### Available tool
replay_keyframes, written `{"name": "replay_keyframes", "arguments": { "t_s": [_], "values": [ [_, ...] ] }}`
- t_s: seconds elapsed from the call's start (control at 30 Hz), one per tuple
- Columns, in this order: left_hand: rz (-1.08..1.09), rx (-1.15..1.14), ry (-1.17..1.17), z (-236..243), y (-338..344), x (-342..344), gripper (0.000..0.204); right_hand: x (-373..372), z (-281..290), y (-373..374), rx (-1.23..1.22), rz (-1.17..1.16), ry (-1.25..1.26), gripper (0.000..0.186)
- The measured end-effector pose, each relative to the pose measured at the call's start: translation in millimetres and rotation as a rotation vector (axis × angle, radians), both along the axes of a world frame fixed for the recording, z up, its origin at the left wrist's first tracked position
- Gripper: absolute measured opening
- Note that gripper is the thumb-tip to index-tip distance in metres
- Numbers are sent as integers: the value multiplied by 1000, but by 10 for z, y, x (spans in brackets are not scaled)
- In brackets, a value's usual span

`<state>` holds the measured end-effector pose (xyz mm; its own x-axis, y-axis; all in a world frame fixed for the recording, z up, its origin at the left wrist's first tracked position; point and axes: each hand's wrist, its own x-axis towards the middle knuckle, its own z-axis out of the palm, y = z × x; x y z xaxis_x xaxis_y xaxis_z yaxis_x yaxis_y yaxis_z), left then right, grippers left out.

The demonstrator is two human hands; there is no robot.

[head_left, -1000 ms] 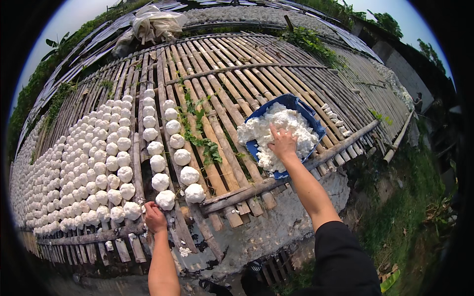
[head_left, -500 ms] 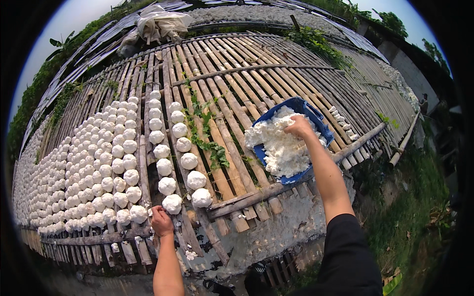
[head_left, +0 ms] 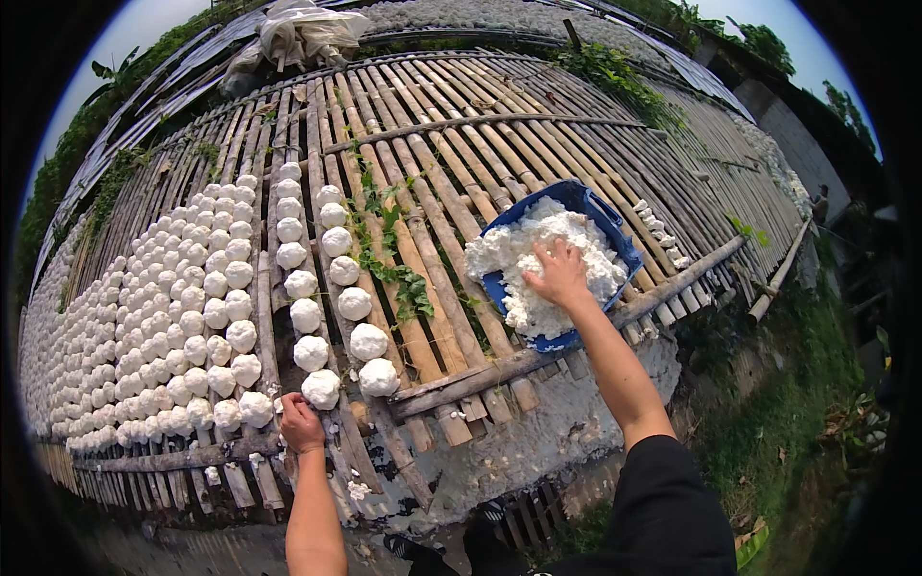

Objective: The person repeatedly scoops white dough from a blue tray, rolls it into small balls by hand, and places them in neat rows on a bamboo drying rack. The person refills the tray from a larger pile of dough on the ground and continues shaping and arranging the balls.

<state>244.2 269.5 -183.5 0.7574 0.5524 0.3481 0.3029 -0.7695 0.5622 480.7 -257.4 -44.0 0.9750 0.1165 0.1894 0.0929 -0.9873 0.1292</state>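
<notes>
A blue plastic basket (head_left: 607, 223) full of moist, crumbly white mass (head_left: 523, 252) stands tilted toward me on the right of the bamboo rack. My right hand (head_left: 560, 276) lies on top of this mass, fingers spread and pressing into it. My left hand (head_left: 302, 424) is closed at the rack's near edge, beside the nearest white ball (head_left: 321, 389) of a row; a small white bit shows by its fingertips, too small to name. Two rows of lumpy white balls (head_left: 355, 303) run away from me between the hands.
Many more white balls (head_left: 182, 317) cover the left of the bamboo rack (head_left: 461, 163). Green vines (head_left: 408, 288) grow up through its slats. Small white pieces (head_left: 658, 230) lie right of the basket. A crumpled pale sheet (head_left: 307, 34) sits at the far side. Grass (head_left: 759, 442) borders the right.
My right hand has shifted left and toward me over the white mass, and its curled fingers have spread out. My left hand stays closed beside the near ball. The view has shifted slightly.
</notes>
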Motion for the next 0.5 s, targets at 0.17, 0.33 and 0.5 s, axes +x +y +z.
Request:
{"name": "replay_keyframes", "arguments": {
  "t_s": [0.17, 0.33, 0.5],
  "values": [
    [-8, -21, -6, -20, 4, -15, 16, -395, -400, 314, 160, 42, -99, 47],
    [-13, -14, -25, 30, 5, 9, 17, -251, -351, 228, 194, -5, 94, 53],
    [-25, -29, -68, 6, -5, 9, 17, 369, 14, -268, 695, -244, 275, 70]
  ]
}}
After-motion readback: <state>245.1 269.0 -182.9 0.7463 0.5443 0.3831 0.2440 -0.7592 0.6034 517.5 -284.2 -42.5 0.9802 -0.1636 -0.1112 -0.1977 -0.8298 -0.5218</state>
